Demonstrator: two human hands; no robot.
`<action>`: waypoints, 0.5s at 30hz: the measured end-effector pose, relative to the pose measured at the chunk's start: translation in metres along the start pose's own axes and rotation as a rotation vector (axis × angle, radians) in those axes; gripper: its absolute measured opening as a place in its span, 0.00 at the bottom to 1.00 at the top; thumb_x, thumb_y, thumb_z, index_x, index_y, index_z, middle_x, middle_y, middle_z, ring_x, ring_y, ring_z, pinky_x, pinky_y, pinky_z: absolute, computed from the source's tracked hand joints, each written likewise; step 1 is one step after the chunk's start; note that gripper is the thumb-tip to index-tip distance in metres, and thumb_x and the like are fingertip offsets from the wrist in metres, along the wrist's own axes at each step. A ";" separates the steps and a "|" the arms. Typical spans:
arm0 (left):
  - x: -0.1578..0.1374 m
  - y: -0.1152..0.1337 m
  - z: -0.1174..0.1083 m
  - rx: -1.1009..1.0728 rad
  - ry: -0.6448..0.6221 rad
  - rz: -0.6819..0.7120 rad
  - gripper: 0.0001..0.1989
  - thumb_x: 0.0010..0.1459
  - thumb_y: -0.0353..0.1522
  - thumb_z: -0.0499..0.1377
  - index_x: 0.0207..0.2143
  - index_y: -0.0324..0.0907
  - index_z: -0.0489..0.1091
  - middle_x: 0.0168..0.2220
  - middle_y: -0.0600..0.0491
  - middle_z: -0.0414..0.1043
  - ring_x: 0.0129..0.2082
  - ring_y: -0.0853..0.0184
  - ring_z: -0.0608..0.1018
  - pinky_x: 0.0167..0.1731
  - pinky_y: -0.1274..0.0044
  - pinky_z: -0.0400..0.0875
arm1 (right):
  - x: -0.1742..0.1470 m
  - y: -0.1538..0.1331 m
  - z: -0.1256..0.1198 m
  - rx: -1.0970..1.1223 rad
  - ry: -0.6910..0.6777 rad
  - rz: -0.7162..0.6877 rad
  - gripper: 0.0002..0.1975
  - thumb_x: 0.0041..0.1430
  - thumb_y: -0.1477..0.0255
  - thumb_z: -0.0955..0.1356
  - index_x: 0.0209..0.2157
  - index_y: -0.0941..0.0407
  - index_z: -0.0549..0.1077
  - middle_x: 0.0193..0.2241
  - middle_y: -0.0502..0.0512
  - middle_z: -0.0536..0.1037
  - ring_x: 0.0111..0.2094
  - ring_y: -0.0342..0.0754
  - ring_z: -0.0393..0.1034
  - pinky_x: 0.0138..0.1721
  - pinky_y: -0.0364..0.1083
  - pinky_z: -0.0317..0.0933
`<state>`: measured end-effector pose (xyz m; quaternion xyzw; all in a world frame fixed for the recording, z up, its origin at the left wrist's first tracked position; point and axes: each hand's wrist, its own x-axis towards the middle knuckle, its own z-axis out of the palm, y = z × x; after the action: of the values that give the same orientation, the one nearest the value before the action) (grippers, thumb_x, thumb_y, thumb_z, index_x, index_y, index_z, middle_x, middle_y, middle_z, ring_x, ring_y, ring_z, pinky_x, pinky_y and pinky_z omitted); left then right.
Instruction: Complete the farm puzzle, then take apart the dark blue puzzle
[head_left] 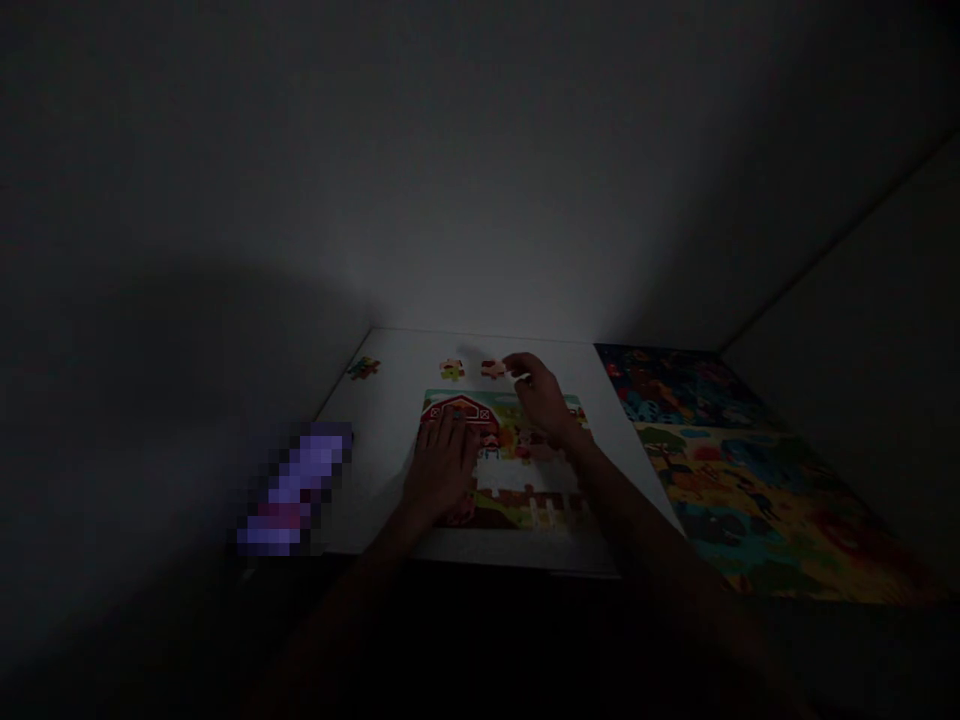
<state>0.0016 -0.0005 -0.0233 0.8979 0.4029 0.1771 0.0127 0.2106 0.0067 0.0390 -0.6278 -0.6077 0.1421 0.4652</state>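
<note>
1. The farm puzzle [517,460] is laid flat on the white worktop [390,420], with a red barn at its top left
2. The left hand [442,465] is spread flat and empty on the puzzle's left half, so the board is best kept pinned like that
3. The right hand [541,395] is pinched on what looks like a small pale piece [523,377] at the top edge; too dark to be sure
4. Loose pieces [452,370] are parked just past the top edge
5. No writing or brand can be read, not even on the colourful sheet [750,480] to the right
</note>
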 end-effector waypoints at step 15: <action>0.003 -0.008 -0.005 -0.506 0.126 -0.144 0.26 0.70 0.39 0.42 0.62 0.32 0.59 0.54 0.38 0.70 0.55 0.56 0.72 0.57 0.62 0.65 | 0.083 0.060 0.028 -0.688 -0.488 0.173 0.17 0.56 0.64 0.71 0.46 0.55 0.76 0.48 0.57 0.78 0.50 0.56 0.70 0.53 0.51 0.61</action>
<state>-0.0031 0.0066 -0.0192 0.8224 0.4088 0.3260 0.2241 0.2454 0.1032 0.0112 -0.7431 -0.6569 0.1139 0.0578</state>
